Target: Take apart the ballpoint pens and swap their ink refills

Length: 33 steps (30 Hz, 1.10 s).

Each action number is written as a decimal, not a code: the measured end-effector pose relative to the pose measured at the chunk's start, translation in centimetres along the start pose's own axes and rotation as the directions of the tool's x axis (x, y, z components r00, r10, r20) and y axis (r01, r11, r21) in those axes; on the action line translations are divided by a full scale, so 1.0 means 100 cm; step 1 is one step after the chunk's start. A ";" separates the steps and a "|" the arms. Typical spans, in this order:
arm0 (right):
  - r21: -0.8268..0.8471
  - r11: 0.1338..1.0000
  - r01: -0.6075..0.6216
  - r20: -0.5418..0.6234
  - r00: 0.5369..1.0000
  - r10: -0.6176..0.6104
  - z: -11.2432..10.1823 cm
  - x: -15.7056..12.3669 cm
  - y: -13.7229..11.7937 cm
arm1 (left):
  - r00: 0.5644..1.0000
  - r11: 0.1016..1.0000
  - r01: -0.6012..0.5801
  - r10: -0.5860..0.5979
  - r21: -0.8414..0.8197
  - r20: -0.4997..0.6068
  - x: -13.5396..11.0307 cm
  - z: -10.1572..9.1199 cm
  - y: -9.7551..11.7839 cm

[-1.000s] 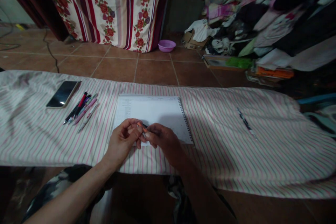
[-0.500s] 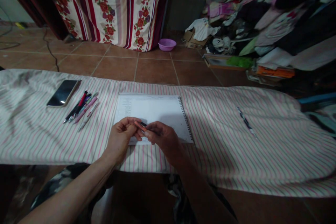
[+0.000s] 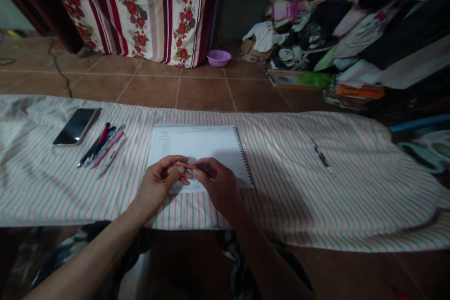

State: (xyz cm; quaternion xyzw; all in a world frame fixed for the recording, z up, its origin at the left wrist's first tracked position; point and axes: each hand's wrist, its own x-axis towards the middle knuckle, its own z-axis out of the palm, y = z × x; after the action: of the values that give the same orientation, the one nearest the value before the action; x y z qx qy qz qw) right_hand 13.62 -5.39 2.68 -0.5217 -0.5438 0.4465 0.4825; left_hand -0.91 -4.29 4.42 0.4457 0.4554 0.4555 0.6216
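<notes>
L hand (image 3: pixel 158 179) & R hand (image 3: pixel 221 184) both pinch slim orange obj (image 3: pixel 187 165); notebook (image 3: pixel 206 143) under grip, pen bunch (image 3: pixel 105 148) L of it, phone (image 3: pixel 76 126) farther L, lone pen (image 3: pixel 321 155) well R.

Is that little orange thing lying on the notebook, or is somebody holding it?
Held: the left hand and right hand pinch the orange thing between them, above the notebook.

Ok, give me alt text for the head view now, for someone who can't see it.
A person's left hand and right hand hold a slim orange item over a spiral-bound notebook on a striped cloth. A phone and several pens lie left of it, a lone pen right.
</notes>
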 end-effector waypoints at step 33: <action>0.064 0.998 0.000 -0.110 0.994 0.007 0.005 0.002 0.005 | 1.000 0.992 -0.008 0.006 0.125 0.014 0.000 0.006 -0.013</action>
State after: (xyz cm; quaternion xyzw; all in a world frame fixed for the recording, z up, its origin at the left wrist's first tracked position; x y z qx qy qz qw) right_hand 13.19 -5.11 2.09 -0.5308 -0.5010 0.4350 0.5273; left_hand -0.17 -4.61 3.26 0.4885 0.4772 0.4251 0.5941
